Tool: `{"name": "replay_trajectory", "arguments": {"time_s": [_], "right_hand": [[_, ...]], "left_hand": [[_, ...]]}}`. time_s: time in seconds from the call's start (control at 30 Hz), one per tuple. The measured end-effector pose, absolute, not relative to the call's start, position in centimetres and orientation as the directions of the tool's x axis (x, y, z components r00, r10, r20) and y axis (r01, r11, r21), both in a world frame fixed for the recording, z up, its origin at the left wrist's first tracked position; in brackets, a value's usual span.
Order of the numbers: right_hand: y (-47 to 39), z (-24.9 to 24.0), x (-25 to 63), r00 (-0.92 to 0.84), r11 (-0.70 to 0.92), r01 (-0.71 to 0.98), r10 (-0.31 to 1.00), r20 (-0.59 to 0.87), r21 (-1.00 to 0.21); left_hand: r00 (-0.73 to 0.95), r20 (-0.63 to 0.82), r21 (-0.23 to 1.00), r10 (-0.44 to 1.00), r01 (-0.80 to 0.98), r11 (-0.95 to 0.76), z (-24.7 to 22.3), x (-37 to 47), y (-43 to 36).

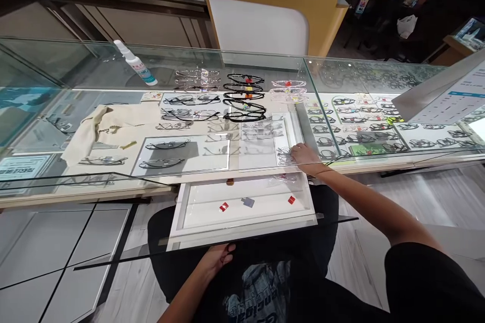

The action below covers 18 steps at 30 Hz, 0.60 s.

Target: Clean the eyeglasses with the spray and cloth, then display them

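Observation:
My right hand [306, 158] is at the front edge of the glass counter, its fingers bent down at a thin-framed pair of eyeglasses [284, 155]. The fingers look closed on the frame's right end, though the grip is partly hidden. Low in the view, my left hand [216, 260] is just below the dark front edge of a glass panel [265, 234], with curled fingers; whatever they may hold is hidden. Between the hands, a white drawer [181, 217] is pulled out over my lap. Red tags [223, 207] and a grey tag [248, 202] lie in it.
On the glass top stand stacked black eyeglasses [244, 98], pink eyeglasses [288, 91] and a white spray bottle [136, 64]. A cream cloth [85, 133] and more eyeglasses are on the left. A white sign [447, 93] overhangs the right. Behind is a yellow-and-white counter [261, 25].

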State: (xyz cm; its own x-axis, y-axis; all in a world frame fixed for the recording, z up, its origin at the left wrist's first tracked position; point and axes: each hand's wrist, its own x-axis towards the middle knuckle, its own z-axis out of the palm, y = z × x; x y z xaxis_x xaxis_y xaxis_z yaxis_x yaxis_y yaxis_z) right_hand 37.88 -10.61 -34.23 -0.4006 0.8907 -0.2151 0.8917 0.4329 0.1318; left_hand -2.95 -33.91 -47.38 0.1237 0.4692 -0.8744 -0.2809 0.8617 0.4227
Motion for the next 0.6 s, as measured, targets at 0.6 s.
{"name": "replay_trajectory", "arguments": {"time_s": [0.6], "right_hand": [[-11.1, -34.4, 37.9, -0.318, 0.343, 0.935, 0.923, -0.219, 0.089]], "left_hand": [[0.106, -0.873, 0.433, 0.476, -0.281, 0.857, -45.7, -2.1, -33.3]]}}
